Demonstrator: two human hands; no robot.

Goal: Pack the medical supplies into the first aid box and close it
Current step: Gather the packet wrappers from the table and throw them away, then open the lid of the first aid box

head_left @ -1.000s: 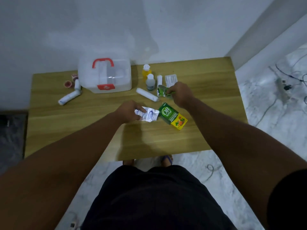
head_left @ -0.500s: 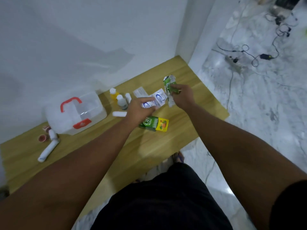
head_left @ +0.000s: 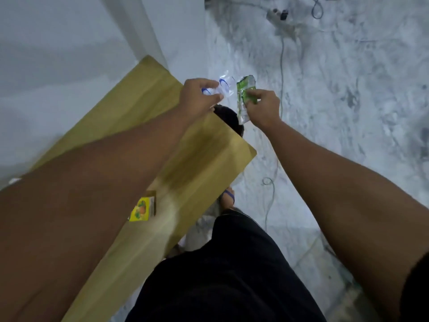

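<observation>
My left hand (head_left: 197,98) grips a clear wrapper with blue print (head_left: 224,87), held in the air past the right end of the wooden table (head_left: 192,163). My right hand (head_left: 262,108) pinches a crumpled green-and-silver packet (head_left: 243,98) right beside it, over the floor. Both wrappers hang close together, almost touching. A yellow corner of the medicine carton (head_left: 141,209) peeks out from under my left forearm on the table. The first aid box and the other supplies are out of view.
A dark round object (head_left: 228,118) sits on the floor just beyond the table's right edge, below my hands. Cables (head_left: 270,182) trail over the marble floor, with a power strip (head_left: 277,13) at the top. A white wall and pillar stand behind the table.
Both hands have swung right with their wrappers, from above the table to beyond its right edge. The camera turned right too, so the box and bottles left the view.
</observation>
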